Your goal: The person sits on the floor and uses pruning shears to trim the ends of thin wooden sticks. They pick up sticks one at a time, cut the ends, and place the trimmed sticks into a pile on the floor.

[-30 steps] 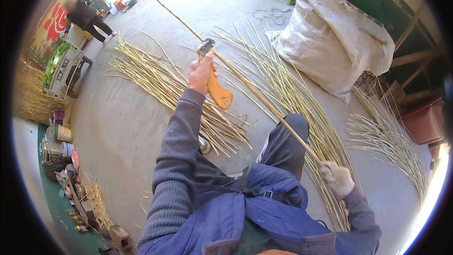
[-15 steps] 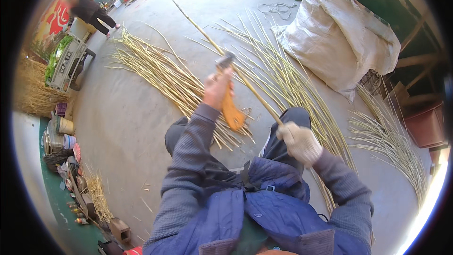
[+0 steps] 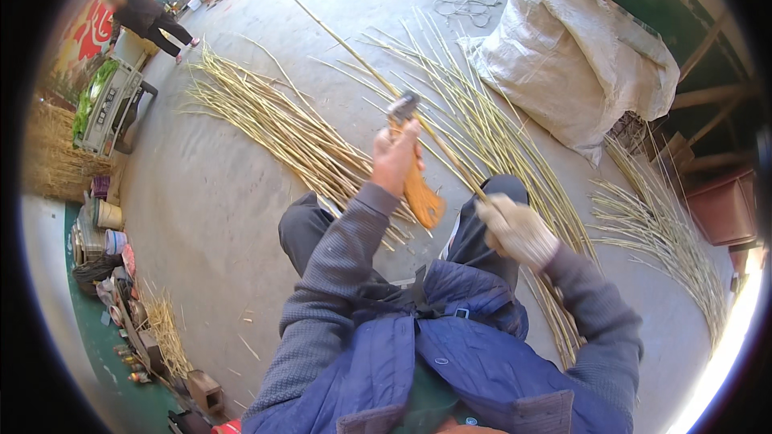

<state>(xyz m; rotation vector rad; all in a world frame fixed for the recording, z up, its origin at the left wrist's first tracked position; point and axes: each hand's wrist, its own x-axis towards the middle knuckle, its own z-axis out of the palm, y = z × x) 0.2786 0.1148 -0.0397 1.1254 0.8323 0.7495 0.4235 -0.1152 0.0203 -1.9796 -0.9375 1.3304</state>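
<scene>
My bare left hand (image 3: 394,159) is closed around a tool with an orange-brown wooden body (image 3: 423,199) and a dark metal head (image 3: 404,104). The metal head sits against a long thin rod (image 3: 342,42), but I cannot tell whether it grips it. In a pale knit glove, my right hand (image 3: 519,233) is closed on the rod's near end, by my right knee. From there the rod slants away to the upper left. Beyond my left hand lies a bundle of yellowish rods (image 3: 277,124); greener rods (image 3: 515,153) are spread on the right.
A large white woven sack (image 3: 571,56) slumps at the upper right. More thin rods (image 3: 667,249) lie at the far right near a reddish-brown box (image 3: 724,209). A small truck (image 3: 112,112) and a standing person (image 3: 149,18) are at the upper left. Clutter lines the left wall.
My left hand and the tool have shifted a little to the right and nearer me. The rod's far tip has come closer. My right hand has turned slightly, still on the rod.
</scene>
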